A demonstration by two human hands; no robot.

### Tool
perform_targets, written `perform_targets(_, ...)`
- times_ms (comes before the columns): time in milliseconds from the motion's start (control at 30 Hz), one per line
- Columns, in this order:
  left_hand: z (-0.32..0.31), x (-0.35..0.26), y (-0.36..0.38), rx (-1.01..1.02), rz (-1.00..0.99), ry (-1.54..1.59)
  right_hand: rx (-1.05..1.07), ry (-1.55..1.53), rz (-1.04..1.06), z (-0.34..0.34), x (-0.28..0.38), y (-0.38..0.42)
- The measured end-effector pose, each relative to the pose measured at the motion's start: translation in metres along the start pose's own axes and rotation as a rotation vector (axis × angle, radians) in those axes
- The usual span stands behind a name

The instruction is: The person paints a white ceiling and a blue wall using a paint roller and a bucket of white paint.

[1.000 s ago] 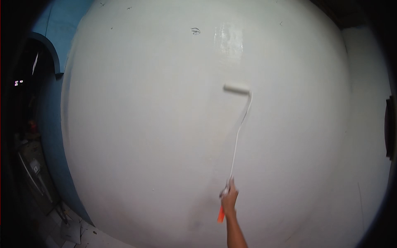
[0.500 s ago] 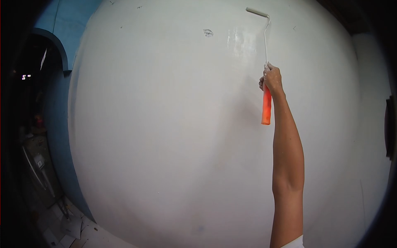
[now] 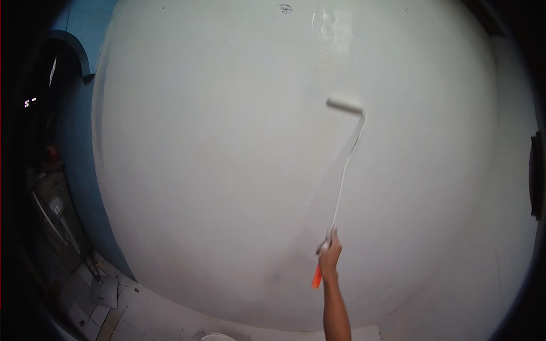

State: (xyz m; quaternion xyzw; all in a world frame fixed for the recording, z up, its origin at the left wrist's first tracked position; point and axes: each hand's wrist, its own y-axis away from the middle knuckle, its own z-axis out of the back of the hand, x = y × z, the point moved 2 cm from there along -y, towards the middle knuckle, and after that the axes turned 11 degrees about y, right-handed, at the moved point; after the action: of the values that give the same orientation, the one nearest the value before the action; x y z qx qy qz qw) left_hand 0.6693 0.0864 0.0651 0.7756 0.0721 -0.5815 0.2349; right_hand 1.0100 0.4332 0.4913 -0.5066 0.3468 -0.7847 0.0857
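Observation:
My right hand (image 3: 330, 251) is closed around the orange handle (image 3: 316, 277) of a paint roller, low in front of the wall. From the grip, a long thin white frame rises to the pale roller sleeve (image 3: 344, 106), which is slightly blurred and lies against the white wall (image 3: 216, 159). Above the sleeve, a wet, glossy strip of paint (image 3: 333, 28) shines near the top of the view. Whitish smears show on my fingers. My left hand is out of view.
A blue wall (image 3: 79, 153) with a dark archway stands at the left. Near it are a grey cabinet-like appliance (image 3: 60, 216) and a dustpan (image 3: 105, 292) on the tiled floor. At the bottom edge, a white round rim (image 3: 217, 337) shows. A dark object (image 3: 536, 176) hangs at far right.
My right hand has drawn the roller down the wall, from near the top of the view to the middle. The view has tilted down, bringing the floor edge and white rim in.

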Motion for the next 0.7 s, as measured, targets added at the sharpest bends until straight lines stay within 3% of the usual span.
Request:
perform_targets(33, -0.004, -0.012, 0.005, 0.064, -0.036, 0.045, 0.011, 0.064, -0.041, -0.005, -0.033, 0.034)
perform_targets(67, -0.011, -0.027, 0.012, 0.017, 0.092, 0.146, 0.029, 0.036, -0.072, -0.007, -0.057, 0.069)
perform_targets(100, -0.007, -0.021, 0.011, 0.015, 0.095, 0.138, 0.024, 0.067, -0.108, -0.010, -0.086, 0.102)
perform_targets(233, -0.003, -0.006, 0.005, 0.094, -0.077, 0.037, 0.106, 0.175, -0.239, -0.014, -0.177, 0.219)
perform_targets(300, -0.007, -0.010, 0.008, 0.108, -0.114, -0.035, 0.071, 0.185, -0.222, -0.014, -0.170, 0.231)
perform_targets(333, -0.015, -0.023, 0.011, 0.082, -0.002, -0.001, 0.042, 0.191, -0.204, -0.013, -0.164, 0.233)
perform_targets(367, -0.019, -0.030, 0.014, 0.054, 0.111, 0.032, 0.042, 0.191, -0.206, -0.012, -0.161, 0.225)
perform_targets(500, -0.014, 0.005, -0.007, 0.061, 0.010, 0.138, 0.083, 0.175, -0.206, -0.012, -0.117, 0.129)
perform_targets(567, -0.017, 0.009, -0.008, 0.034, 0.021, 0.109, -0.004, 0.129, 0.009, -0.001, -0.048, 0.051)
perform_targets(700, -0.028, 0.005, 0.004, -0.069, -0.020, 0.146, -0.067, 0.012, 0.142, 0.018, 0.085, -0.107)
